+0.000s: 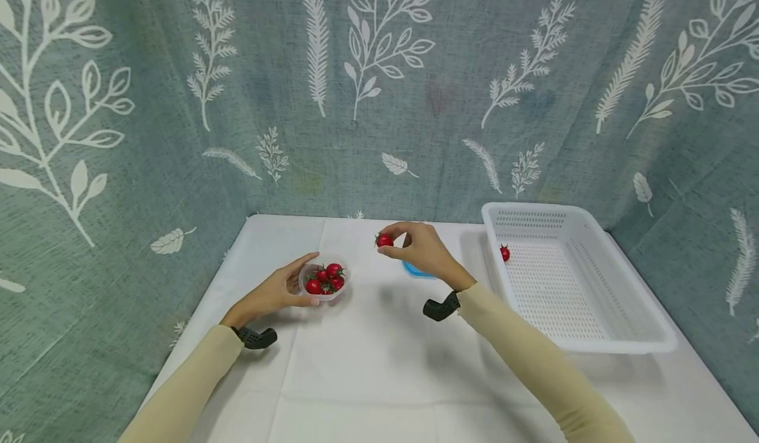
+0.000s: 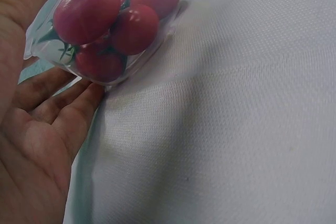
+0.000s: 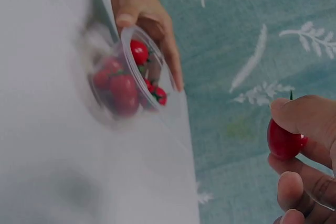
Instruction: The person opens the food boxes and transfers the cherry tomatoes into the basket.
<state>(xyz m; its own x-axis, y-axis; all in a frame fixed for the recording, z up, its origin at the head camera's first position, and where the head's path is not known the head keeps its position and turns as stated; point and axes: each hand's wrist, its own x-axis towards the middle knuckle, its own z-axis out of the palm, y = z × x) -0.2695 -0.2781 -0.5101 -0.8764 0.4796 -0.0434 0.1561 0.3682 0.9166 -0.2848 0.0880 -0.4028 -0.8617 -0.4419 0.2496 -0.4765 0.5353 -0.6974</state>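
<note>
I see the right hand (image 1: 423,245) pinching one tomato (image 1: 385,240) between thumb and fingers. The left hand (image 1: 277,293) curls round a clear bowl (image 1: 320,260) of red tomatoes (image 1: 335,270). Blue item (image 1: 418,271) peeks out beside right hand; white basket (image 1: 554,291), farther right, holds a lone tomato (image 1: 505,253).

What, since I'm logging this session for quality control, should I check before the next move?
1. Tomato secure in the right hand: ok, pinched between thumb and fingers.
2. Clear cup steadied: ok, the left hand holds its side.
3. Cup mouth uncovered: ok, tomatoes show inside.
4. All tomatoes in one container: not ok, one lies in the white basket by its left wall.
5. Blue object identified: cannot tell, the right hand and wrist partly hide it.
</note>
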